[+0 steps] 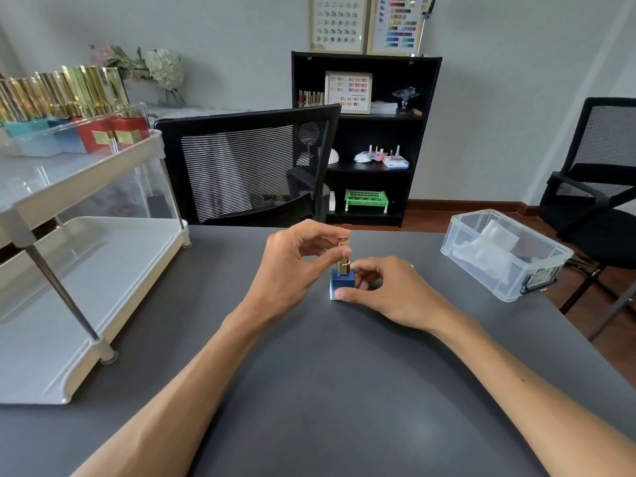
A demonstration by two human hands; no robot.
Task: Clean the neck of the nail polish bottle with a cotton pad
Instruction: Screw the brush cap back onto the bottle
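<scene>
While cap's on: neck can't be wiped yet
Bottle (341, 284): upright, mid table (309, 390)
L hand (296, 266): pinching gold cap (343, 254)
R hand (382, 287): gripping blue base
Next: unscrew, fetch pad from clear box (506, 253), far R

No text readable — gold bottle labels (127, 136) too blurred.

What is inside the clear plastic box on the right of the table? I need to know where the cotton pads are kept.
Inside the clear plastic box, white pads lie loosely against its floor and back wall. Their number cannot be told through the hazy wall, and anything beneath them is hidden.
</scene>
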